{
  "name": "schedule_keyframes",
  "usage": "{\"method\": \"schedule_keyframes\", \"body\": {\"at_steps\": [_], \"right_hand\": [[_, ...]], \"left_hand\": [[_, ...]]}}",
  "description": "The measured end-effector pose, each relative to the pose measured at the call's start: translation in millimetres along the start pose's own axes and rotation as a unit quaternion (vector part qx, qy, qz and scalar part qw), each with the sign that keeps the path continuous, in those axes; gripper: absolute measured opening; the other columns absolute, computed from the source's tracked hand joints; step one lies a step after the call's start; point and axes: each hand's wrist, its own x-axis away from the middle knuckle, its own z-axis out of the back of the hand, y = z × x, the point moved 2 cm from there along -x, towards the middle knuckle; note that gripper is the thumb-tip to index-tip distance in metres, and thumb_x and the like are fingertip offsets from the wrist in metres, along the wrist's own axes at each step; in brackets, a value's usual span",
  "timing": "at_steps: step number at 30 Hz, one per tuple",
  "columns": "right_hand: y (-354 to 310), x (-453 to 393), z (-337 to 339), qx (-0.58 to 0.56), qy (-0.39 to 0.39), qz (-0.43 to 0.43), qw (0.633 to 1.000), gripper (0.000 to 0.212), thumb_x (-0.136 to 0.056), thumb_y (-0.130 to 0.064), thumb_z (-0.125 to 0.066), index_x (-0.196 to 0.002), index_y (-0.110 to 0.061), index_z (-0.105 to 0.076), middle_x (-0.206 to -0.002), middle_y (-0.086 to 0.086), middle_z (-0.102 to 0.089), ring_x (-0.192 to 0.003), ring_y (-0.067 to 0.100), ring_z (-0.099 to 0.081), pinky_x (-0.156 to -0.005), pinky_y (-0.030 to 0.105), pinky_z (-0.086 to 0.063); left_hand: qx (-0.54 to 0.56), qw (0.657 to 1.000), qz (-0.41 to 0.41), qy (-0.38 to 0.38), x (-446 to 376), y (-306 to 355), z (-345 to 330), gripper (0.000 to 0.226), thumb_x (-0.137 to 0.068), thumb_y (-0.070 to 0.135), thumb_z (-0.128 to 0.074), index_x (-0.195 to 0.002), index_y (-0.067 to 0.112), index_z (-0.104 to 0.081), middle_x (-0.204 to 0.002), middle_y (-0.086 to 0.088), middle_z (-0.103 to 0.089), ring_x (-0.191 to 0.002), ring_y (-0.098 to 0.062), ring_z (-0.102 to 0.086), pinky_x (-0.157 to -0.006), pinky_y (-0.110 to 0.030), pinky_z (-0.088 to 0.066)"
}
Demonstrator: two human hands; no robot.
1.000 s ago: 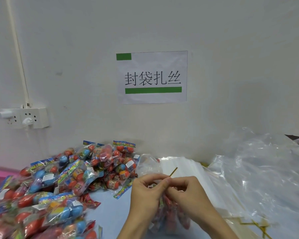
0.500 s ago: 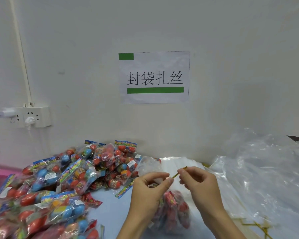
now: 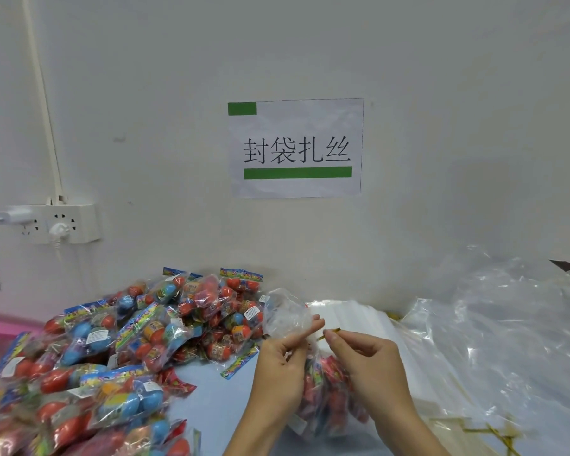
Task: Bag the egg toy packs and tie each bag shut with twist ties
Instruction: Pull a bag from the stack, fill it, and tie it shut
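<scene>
A clear bag [image 3: 326, 386] filled with red egg toy packs stands on the table between my hands. My left hand [image 3: 282, 366] grips its gathered neck, with the loose bag top [image 3: 285, 312] puffed up above the fingers. My right hand [image 3: 366, 360] pinches a thin gold twist tie [image 3: 328, 334] just right of the neck. A large heap of egg toy packs [image 3: 139, 340], red and blue eggs in printed wrappers, covers the table's left side.
A stack of flat clear bags [image 3: 369, 327] lies behind my hands, with crumpled clear plastic [image 3: 494, 324] to the right. Loose gold twist ties [image 3: 494, 434] lie at the lower right. A wall socket [image 3: 56, 223] and a paper sign [image 3: 296, 148] hang on the wall.
My right hand has drawn away from my left, pulling the twist tie to the right of the bag neck. The bag top now shows more above my left fingers.
</scene>
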Motion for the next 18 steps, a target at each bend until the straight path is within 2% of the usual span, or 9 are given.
{"method": "schedule_keyframes", "body": {"at_steps": [1,2,3,4,5,7,9,13,18], "right_hand": [[-0.8,0.9,-0.5,-0.005,-0.007,0.002,1.000,0.019,-0.082,-0.019,-0.081,-0.068,-0.031,-0.080,-0.077,-0.013,-0.077,-0.075,0.000,-0.072,-0.065,0.014,-0.056],[-1.8,1.6,-0.5,-0.009,-0.012,0.002,1.000,0.019,-0.082,-0.018,-0.081,-0.069,-0.031,-0.080,-0.078,-0.012,-0.078,-0.076,-0.001,-0.073,-0.063,0.012,-0.055],[-2.8,2.2,-0.3,-0.013,-0.017,0.002,1.000,0.018,-0.082,-0.017,-0.081,-0.070,-0.031,-0.080,-0.078,-0.012,-0.078,-0.077,-0.001,-0.073,-0.062,0.011,-0.054],[-3.5,2.5,0.0,-0.016,-0.023,0.001,1.000,0.019,-0.082,-0.017,-0.081,-0.070,-0.031,-0.080,-0.078,-0.011,-0.078,-0.077,-0.001,-0.073,-0.061,0.011,-0.053],[-3.9,3.1,-0.1,-0.016,-0.030,-0.001,0.999,0.019,-0.083,-0.016,-0.080,-0.070,-0.031,-0.081,-0.078,-0.009,-0.078,-0.076,0.000,-0.073,-0.061,0.011,-0.054],[-3.5,4.4,-1.0,-0.013,-0.047,-0.007,0.999,0.020,-0.084,-0.015,-0.079,-0.070,-0.028,-0.082,-0.077,-0.003,-0.078,-0.072,0.003,-0.072,-0.061,0.014,-0.055],[-2.1,5.7,-3.2,-0.009,-0.063,-0.012,0.998,0.018,-0.086,-0.011,-0.077,-0.074,-0.024,-0.083,-0.077,0.001,-0.079,-0.073,0.007,-0.073,-0.062,0.015,-0.055],[0.2,6.2,-5.1,-0.021,-0.071,-0.025,0.997,0.015,-0.086,-0.001,-0.074,-0.085,-0.013,-0.082,-0.081,0.000,-0.079,-0.078,0.006,-0.075,-0.062,0.011,-0.053],[-1.7,5.8,-3.2,-0.010,-0.103,-0.035,0.994,0.028,-0.090,0.004,-0.067,-0.083,-0.019,-0.082,-0.085,0.001,-0.079,-0.083,0.008,-0.075,-0.065,0.014,-0.055]], "left_hand": [[-0.001,1.000,-0.005,-0.001,-0.7,-0.2,0.3,0.047,-0.101,-0.005,-0.044,-0.109,0.028,-0.077,-0.092,0.021,-0.063,-0.046,0.002,-0.043,-0.072,-0.015,-0.056],[0.003,1.000,-0.007,0.001,-0.5,-0.3,1.6,0.047,-0.101,-0.005,-0.045,-0.109,0.029,-0.076,-0.090,0.020,-0.069,-0.047,0.005,-0.035,-0.059,-0.006,-0.047],[0.003,1.000,-0.011,0.001,0.0,0.9,1.9,0.048,-0.100,-0.006,-0.046,-0.108,0.031,-0.077,-0.099,0.015,-0.069,-0.053,0.010,-0.037,-0.058,-0.006,-0.042],[0.002,1.000,-0.013,0.002,0.0,1.3,1.3,0.050,-0.100,-0.006,-0.046,-0.107,0.033,-0.077,-0.111,0.004,-0.068,-0.097,0.001,-0.029,-0.077,-0.007,-0.045],[0.000,1.000,-0.012,0.002,-0.1,1.0,1.2,0.050,-0.100,-0.005,-0.047,-0.108,0.034,-0.076,-0.120,0.000,-0.069,-0.109,-0.004,-0.063,-0.093,-0.018,-0.052],[0.003,1.000,-0.012,0.006,1.1,2.9,0.8,0.049,-0.100,-0.005,-0.047,-0.108,0.035,-0.075,-0.129,0.009,-0.067,-0.126,-0.007,-0.055,-0.108,-0.028,-0.045],[0.009,1.000,-0.014,0.013,2.7,5.9,0.7,0.049,-0.101,-0.003,-0.048,-0.104,0.037,-0.075,-0.127,0.013,-0.067,-0.126,-0.002,-0.056,-0.108,-0.027,-0.045],[0.016,1.000,-0.013,0.022,3.5,5.2,1.3,0.046,-0.101,0.000,-0.050,-0.102,0.037,-0.076,-0.120,0.012,-0.071,-0.118,-0.010,-0.058,-0.108,-0.037,-0.044],[0.006,0.999,-0.016,0.037,1.4,3.6,3.2,0.049,-0.100,-0.002,-0.051,-0.099,0.039,-0.077,-0.118,0.019,-0.070,-0.121,-0.007,-0.059,-0.105,-0.028,-0.047]]}}
